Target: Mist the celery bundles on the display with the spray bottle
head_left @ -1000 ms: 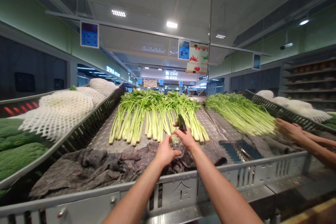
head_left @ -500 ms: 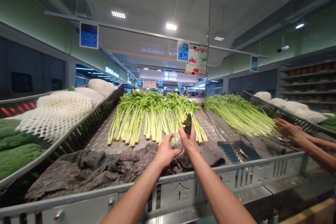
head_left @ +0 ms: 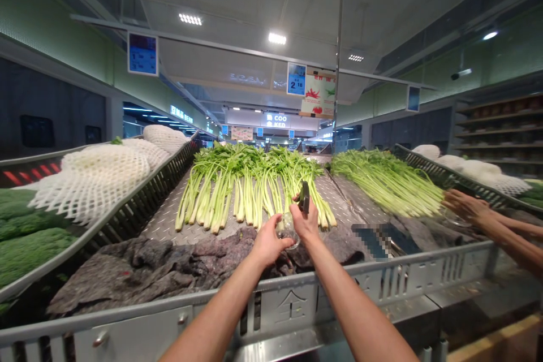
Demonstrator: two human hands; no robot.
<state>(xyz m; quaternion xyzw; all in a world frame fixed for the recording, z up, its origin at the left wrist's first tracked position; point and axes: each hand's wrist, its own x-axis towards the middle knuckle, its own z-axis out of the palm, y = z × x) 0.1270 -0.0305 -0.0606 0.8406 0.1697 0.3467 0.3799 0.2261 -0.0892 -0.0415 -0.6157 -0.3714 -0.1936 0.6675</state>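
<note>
My left hand [head_left: 266, 244] is closed round the clear body of a small bottle [head_left: 288, 227], held over the front of a metal display tray. My right hand [head_left: 306, 224] is closed on the bottle's dark top [head_left: 304, 197], which stands upright above my fingers. Just beyond both hands lie bunches of pale-stemmed leafy celery [head_left: 248, 184], stems pointing toward me. Neither hand touches the celery.
A crumpled grey cloth [head_left: 144, 266] lines the tray's near end behind a metal rail [head_left: 292, 305]. Thinner green stems [head_left: 390, 181] fill the tray to the right, where another person's hand [head_left: 466, 206] reaches in. White foam-netted produce [head_left: 97, 175] and bumpy green vegetables [head_left: 25, 240] lie left.
The bottle's dark top went from tilted to upright and both my hands rose slightly. The other person's hand stayed by the right-hand stems.
</note>
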